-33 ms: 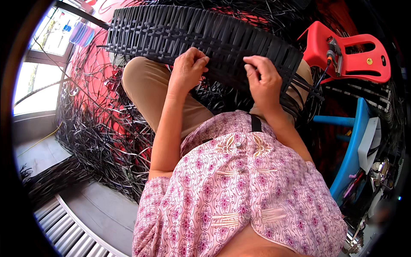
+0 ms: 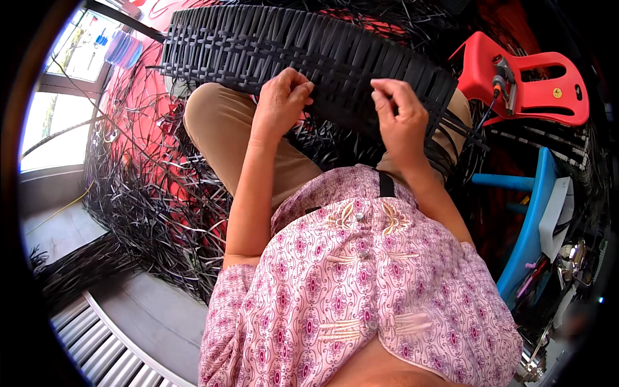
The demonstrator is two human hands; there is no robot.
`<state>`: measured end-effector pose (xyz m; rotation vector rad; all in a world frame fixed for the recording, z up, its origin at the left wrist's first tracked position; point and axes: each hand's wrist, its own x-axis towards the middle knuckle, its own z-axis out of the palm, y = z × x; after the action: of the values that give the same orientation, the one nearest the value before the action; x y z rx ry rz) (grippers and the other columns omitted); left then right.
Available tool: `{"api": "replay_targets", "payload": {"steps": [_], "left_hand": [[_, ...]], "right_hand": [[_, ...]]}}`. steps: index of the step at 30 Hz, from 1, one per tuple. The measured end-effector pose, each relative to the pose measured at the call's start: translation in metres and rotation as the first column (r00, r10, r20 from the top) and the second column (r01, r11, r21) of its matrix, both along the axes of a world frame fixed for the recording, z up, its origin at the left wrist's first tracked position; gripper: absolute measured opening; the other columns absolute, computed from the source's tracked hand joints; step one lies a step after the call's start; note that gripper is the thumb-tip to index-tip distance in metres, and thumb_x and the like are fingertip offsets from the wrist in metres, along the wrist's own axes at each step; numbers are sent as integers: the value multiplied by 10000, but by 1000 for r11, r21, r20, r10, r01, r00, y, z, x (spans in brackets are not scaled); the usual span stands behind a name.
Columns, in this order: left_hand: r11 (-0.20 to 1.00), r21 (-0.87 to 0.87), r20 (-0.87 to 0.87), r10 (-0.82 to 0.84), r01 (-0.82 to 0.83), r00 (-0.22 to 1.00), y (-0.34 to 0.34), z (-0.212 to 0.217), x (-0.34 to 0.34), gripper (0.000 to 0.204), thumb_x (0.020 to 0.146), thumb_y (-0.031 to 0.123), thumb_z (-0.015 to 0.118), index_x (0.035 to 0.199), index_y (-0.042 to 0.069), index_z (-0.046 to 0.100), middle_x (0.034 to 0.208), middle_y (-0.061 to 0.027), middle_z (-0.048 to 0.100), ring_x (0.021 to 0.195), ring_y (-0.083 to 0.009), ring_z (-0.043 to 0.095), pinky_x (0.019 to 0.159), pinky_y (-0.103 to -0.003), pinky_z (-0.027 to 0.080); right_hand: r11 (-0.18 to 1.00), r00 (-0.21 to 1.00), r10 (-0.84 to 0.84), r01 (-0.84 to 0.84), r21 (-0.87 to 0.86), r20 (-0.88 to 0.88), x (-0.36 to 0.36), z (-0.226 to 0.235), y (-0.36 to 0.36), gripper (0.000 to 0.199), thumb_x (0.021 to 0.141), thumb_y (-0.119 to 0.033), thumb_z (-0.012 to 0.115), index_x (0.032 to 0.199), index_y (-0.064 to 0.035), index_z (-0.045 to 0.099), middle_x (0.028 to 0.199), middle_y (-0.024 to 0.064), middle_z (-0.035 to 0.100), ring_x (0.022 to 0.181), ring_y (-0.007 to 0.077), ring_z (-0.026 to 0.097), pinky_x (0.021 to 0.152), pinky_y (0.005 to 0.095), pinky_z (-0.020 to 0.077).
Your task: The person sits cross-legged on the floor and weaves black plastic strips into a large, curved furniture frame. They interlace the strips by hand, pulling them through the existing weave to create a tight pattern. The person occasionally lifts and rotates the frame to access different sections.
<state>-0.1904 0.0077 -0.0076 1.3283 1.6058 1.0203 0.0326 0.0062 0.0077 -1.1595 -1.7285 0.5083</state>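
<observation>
In the head view, a black woven panel (image 2: 258, 51) lies across the person's knees. The left hand (image 2: 284, 103) curls at its near edge, thumb and forefinger drawn close; I cannot tell whether they pinch a strip. The right hand (image 2: 403, 119) is bent over the panel's right part, thumb near forefinger, its grip also unclear. Loose black strips (image 2: 161, 213) heap at left; a red chair (image 2: 545, 103) bearing a tool (image 2: 499, 84) stands at right.

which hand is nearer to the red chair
Right. The right hand is left of the red chair, apart from it; the left hand is farther left, beside the black woven panel.
</observation>
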Motion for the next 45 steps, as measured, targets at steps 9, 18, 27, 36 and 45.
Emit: {"api": "replay_targets", "payload": {"steps": [9,18,27,36,45], "left_hand": [[943,273,-278,-113,191,954,-2,58,0,141,901,129,660,898,-9,636,739,-61,673,685,-109,670,603,-264,505],[941,260,-131,-188,217,973,8,62,5,128,876,104,685,902,-21,674,764,-62,691,689,-103,673,624,-237,532],[982,183,-207,-13,52,978,15,27,-1,140,857,126,713,930,6,719,737,-50,694,688,-97,671,638,-247,535],[988,119,-654,4,97,756,12,2,32,278,815,299,742,913,39,721,937,-152,719,921,-341,682,802,-428,525],[976,199,-659,65,90,749,12,-7,35,253,864,287,677,909,40,711,925,-142,715,919,-348,680,803,-451,525]], "right_hand": [[924,927,374,-376,-64,-40,-35,11,37,217,986,-153,628,1125,-1,698,982,85,734,920,123,692,837,242,538],[806,852,406,-504,-310,-330,-26,-2,43,215,964,-170,676,1071,13,718,857,25,703,795,74,646,756,225,541],[815,864,227,-421,-397,-450,-11,-1,41,158,931,-119,709,996,23,731,798,33,686,682,69,607,649,209,512],[823,904,170,-349,-448,-392,-11,-3,37,161,915,-153,732,963,0,747,788,9,690,694,52,617,617,201,512],[900,979,151,-193,-390,-136,-20,-6,31,184,880,-191,741,922,-12,745,638,57,659,541,71,600,525,258,471]]}}
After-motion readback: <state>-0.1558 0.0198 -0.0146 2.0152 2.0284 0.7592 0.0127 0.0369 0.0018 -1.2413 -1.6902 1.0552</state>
